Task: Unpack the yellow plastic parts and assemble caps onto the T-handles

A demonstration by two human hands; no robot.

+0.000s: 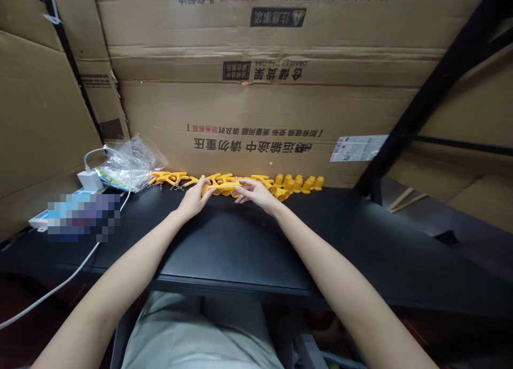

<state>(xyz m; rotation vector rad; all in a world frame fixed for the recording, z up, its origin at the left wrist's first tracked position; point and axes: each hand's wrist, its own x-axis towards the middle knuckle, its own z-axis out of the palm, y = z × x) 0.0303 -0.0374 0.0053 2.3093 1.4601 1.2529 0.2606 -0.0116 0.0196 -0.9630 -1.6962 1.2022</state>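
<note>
Between my two hands a yellow plastic corkscrew piece (224, 186) lies roughly level, just in front of a row of similar pieces. My left hand (194, 199) is closed around its left end. The fingers of my right hand (258, 195) pinch the right end and partly hide it. To the left lie several yellow corkscrew handles (161, 177) with thin metal coils. Several yellow cup-shaped sleeves (297, 184) stand upright to the right, and others lie on their sides by my right hand.
The black table (236, 246) meets a tall cardboard sheet (256, 107) at the back. On the left are a clear plastic bag (134, 158), a white charger (90, 181) with its cable (76, 270), and a power strip (38, 221). A black metal post (420, 101) slants at right.
</note>
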